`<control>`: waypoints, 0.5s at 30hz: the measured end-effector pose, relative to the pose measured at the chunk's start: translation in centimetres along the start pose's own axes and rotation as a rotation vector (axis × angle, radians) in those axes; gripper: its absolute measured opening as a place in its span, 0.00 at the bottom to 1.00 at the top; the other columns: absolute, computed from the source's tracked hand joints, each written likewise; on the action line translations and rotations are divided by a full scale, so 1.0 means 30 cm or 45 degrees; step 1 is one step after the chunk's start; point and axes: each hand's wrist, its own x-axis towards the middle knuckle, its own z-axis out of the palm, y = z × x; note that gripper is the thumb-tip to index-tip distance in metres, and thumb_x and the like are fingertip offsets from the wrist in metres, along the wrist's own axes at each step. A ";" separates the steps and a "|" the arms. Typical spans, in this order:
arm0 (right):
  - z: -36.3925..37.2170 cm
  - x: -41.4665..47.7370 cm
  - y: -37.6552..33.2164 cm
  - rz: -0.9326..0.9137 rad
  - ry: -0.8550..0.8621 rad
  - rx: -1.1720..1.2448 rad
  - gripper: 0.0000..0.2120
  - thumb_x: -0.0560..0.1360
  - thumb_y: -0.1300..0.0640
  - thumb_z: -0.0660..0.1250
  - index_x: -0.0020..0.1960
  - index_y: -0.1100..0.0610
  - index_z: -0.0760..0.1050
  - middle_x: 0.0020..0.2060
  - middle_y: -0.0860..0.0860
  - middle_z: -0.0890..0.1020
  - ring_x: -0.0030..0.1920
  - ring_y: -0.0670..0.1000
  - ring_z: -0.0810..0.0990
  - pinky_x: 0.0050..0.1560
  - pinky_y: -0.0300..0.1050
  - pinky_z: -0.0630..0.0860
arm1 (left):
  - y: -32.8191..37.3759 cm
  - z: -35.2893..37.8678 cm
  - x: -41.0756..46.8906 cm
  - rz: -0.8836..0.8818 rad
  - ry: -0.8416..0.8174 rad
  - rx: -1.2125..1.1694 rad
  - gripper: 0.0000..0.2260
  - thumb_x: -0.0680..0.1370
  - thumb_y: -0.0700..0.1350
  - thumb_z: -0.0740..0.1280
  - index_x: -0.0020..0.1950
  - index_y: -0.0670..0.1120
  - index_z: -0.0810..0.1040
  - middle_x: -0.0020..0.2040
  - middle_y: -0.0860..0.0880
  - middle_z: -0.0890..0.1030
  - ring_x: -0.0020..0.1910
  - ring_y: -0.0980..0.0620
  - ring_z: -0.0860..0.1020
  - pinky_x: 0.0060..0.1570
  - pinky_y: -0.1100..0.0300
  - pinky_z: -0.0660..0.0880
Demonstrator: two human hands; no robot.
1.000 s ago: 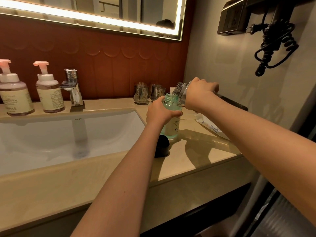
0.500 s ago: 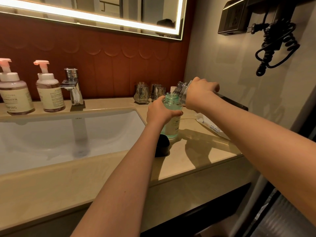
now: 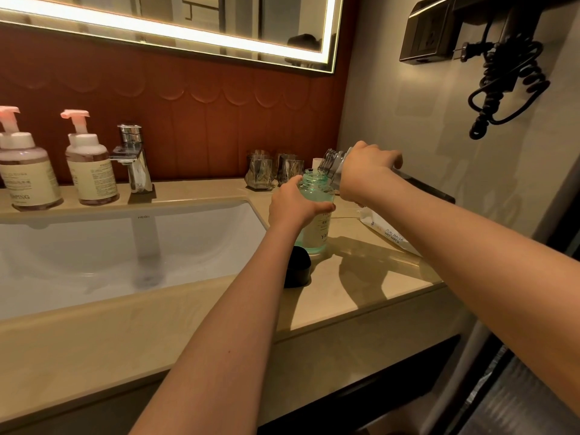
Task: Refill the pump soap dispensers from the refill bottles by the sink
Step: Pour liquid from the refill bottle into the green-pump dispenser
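Gripping the tilted refill bottle (image 3: 333,162), right hand (image 3: 367,171) holds its mouth over the open green dispenser (image 3: 317,230), which left hand (image 3: 295,206) clasps upright on the counter (image 3: 361,279) beside the sink (image 3: 201,243). Nothing shifted over the last second. Pour likely ongoing, refill unfinished.

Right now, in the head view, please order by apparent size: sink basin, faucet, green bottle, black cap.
1. sink basin
2. green bottle and faucet: look alike, and the left hand hides part of the bottle, so unranked
3. black cap
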 end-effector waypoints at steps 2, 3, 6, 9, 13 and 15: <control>-0.001 -0.001 0.000 -0.003 0.000 -0.003 0.30 0.73 0.58 0.66 0.71 0.64 0.59 0.64 0.59 0.66 0.64 0.60 0.68 0.61 0.59 0.68 | -0.001 0.001 0.001 0.000 0.001 0.000 0.41 0.67 0.55 0.75 0.74 0.47 0.60 0.72 0.47 0.67 0.70 0.46 0.66 0.61 0.51 0.69; -0.002 -0.002 0.000 -0.003 -0.002 -0.004 0.30 0.73 0.58 0.66 0.71 0.64 0.59 0.64 0.59 0.66 0.64 0.60 0.68 0.61 0.59 0.68 | -0.001 0.002 0.001 -0.001 0.000 -0.001 0.41 0.67 0.55 0.75 0.74 0.47 0.60 0.72 0.47 0.67 0.70 0.46 0.66 0.61 0.51 0.69; -0.003 -0.004 0.000 -0.001 -0.004 -0.016 0.30 0.73 0.59 0.66 0.71 0.65 0.59 0.63 0.59 0.67 0.64 0.60 0.68 0.62 0.58 0.68 | -0.001 0.001 0.001 -0.001 -0.001 -0.008 0.41 0.67 0.55 0.75 0.74 0.47 0.60 0.72 0.47 0.67 0.70 0.47 0.66 0.61 0.52 0.70; -0.002 -0.003 -0.002 -0.005 0.002 -0.028 0.30 0.73 0.58 0.66 0.71 0.64 0.59 0.63 0.59 0.66 0.64 0.60 0.68 0.62 0.58 0.68 | -0.001 0.001 0.000 0.003 -0.002 0.000 0.41 0.67 0.55 0.75 0.74 0.47 0.60 0.72 0.47 0.67 0.70 0.47 0.66 0.61 0.52 0.69; -0.002 -0.001 -0.004 -0.001 0.004 -0.024 0.31 0.74 0.57 0.65 0.72 0.65 0.58 0.64 0.59 0.66 0.65 0.59 0.68 0.63 0.59 0.67 | -0.002 0.001 0.000 0.005 -0.001 -0.011 0.41 0.67 0.55 0.75 0.74 0.47 0.60 0.72 0.47 0.67 0.70 0.47 0.66 0.61 0.52 0.69; -0.003 0.000 -0.004 0.004 0.007 -0.024 0.31 0.74 0.57 0.65 0.72 0.65 0.58 0.64 0.59 0.66 0.65 0.59 0.68 0.62 0.59 0.67 | -0.003 0.002 0.000 0.004 0.003 -0.011 0.41 0.67 0.55 0.75 0.74 0.47 0.60 0.72 0.47 0.67 0.70 0.47 0.66 0.61 0.52 0.69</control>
